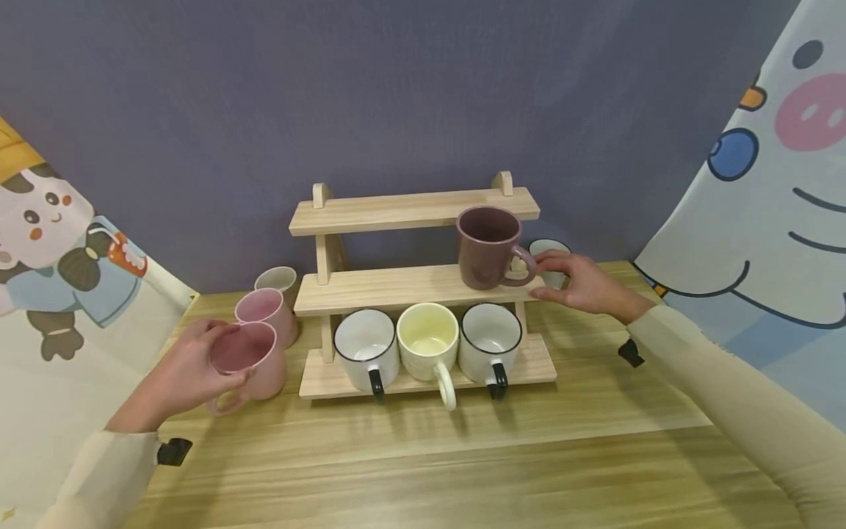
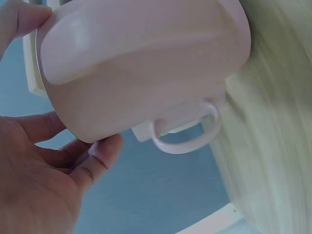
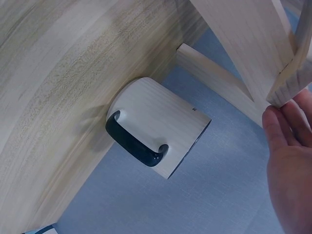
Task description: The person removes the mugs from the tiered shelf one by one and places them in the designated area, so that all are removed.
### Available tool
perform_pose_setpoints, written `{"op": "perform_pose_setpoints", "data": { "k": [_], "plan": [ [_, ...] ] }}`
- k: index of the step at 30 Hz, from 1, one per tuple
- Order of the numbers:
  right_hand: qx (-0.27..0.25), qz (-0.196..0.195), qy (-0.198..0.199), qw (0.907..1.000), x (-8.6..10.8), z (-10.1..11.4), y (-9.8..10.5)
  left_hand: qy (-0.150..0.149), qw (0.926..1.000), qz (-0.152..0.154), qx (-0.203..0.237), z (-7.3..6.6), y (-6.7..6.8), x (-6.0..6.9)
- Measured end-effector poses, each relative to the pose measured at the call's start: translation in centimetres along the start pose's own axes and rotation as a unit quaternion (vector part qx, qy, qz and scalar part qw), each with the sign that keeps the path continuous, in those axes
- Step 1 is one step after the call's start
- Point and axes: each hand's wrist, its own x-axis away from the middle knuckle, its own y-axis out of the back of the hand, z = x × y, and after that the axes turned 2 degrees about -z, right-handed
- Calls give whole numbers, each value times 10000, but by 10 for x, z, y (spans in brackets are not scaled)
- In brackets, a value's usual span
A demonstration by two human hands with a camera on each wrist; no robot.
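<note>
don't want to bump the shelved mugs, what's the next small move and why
I'd probably lift the front pink mug toward the bare left part of the middle shelf: the left grip already holds it near the rim, three mugs take up most of the bottom shelf, and the brown mug sits at the middle shelf's right end.

The person is wearing a long, pale cream left sleeve [image 1: 109, 470] and a matching right sleeve [image 1: 714, 389], both looking plain and loose. A small, angular black piece [image 1: 174, 451] is jutting out beside the left cuff, and a similar dark tab [image 1: 631, 353] is sticking out below the right cuff. Both hands are showing bare.
</note>
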Motion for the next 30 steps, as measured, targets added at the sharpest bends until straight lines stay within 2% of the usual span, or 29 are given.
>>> {"op": "perform_pose_setpoints", "data": {
  "k": [7,15,22,30],
  "plan": [
    [50,35,-76,10000,-1,0,0,67,10000,32,-3,5,-5,5],
    [92,-40,-7,9999,-1,-2,0,-169,9997,12,147,8,-9,4],
    [112,-12,-59,9999,1,-1,0,283,9988,-135,374,4,-10,4],
    [97,19,-128,9999,1,0,0,-73,9988,-120,479,12,-4,4]
  ]
}}
